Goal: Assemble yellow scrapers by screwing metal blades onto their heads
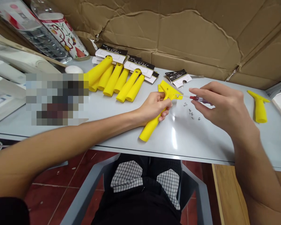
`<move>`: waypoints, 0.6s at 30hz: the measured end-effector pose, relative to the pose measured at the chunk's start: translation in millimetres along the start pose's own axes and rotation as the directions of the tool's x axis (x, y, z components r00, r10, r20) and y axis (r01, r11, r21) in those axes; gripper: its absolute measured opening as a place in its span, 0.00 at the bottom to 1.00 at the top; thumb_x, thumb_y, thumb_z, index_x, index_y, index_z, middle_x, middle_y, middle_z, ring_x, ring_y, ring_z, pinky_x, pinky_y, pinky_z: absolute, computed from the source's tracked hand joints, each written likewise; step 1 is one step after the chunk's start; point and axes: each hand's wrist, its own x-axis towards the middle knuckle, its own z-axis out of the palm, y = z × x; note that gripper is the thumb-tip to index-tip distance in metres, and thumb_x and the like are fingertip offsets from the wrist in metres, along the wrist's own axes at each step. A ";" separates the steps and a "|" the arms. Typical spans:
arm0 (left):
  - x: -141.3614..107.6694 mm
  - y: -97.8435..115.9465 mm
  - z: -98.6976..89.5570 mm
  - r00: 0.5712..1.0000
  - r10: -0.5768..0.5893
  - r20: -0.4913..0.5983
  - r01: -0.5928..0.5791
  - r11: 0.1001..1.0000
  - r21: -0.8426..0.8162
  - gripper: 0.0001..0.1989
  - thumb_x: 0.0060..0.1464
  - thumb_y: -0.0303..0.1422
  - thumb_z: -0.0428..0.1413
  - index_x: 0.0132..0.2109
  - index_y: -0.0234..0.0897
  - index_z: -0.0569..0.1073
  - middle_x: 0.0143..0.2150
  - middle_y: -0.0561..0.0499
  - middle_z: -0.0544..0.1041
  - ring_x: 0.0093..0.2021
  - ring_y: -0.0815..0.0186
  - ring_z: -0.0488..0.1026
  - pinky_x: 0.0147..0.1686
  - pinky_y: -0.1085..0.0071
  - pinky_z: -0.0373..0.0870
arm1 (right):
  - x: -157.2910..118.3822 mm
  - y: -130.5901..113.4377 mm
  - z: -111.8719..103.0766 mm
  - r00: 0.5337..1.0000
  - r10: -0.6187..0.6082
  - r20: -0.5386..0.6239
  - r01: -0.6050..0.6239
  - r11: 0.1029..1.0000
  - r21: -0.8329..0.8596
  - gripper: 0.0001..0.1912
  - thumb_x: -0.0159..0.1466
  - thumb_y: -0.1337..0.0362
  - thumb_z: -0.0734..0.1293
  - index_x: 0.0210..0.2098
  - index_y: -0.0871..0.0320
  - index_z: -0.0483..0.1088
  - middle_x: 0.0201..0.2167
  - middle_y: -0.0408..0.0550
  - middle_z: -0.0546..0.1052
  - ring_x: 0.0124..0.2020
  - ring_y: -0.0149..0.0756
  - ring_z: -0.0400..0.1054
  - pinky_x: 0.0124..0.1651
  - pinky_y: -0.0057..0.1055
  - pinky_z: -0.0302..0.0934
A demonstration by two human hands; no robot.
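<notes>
My left hand (154, 107) is wrapped round the handle of a yellow scraper (151, 128), whose wide head points away from me and carries a thin blade along its edge. My right hand (227, 106) grips a screwdriver (199, 99) with a red and clear handle. The screwdriver's thin shaft reaches left to a screw (177, 96) at the right end of the scraper head. On the table just below the shaft lie several small loose screws (191, 113). A separate yellow scraper part (260, 107) stands to the right of my right hand.
Several yellow handles (112, 81) lie in a row behind my left hand, beside black-and-white cards (140, 67). Another card (178, 77) lies near the cardboard wall (178, 31). Plastic bottles (63, 34) stand at the back left. A blurred patch hides something on the left.
</notes>
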 end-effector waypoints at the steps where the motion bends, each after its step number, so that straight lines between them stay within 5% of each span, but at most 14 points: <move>1: -0.1 0.0 0.0 1.000 0.000 0.001 0.000 1.000 0.002 0.12 0.53 0.23 0.61 0.31 0.39 0.65 0.20 0.58 0.65 0.15 0.76 0.60 0.13 0.78 0.57 | -0.2 1.0 0.2 1.000 -0.003 0.010 0.003 1.000 -0.013 0.13 0.74 0.61 0.69 0.52 0.39 0.82 0.44 0.49 0.81 0.36 0.45 0.74 0.39 0.46 0.68; 8: 0.1 0.3 -0.4 1.000 -0.002 -0.003 0.002 1.000 -0.010 0.11 0.53 0.22 0.59 0.30 0.39 0.65 0.18 0.59 0.63 0.14 0.75 0.60 0.12 0.78 0.57 | 0.4 6.9 -1.5 0.997 -0.075 -0.026 0.075 0.997 -0.011 0.10 0.73 0.66 0.68 0.46 0.51 0.83 0.41 0.52 0.77 0.32 0.40 0.69 0.34 0.42 0.62; 18: 1.4 -0.5 -0.5 1.000 -0.010 -0.006 0.009 1.000 -0.021 0.12 0.54 0.21 0.60 0.31 0.39 0.65 0.20 0.57 0.66 0.15 0.75 0.61 0.13 0.78 0.57 | -2.8 11.7 0.0 1.000 -0.027 -0.009 0.026 0.999 -0.034 0.10 0.74 0.63 0.68 0.45 0.42 0.83 0.42 0.49 0.77 0.32 0.43 0.70 0.36 0.45 0.62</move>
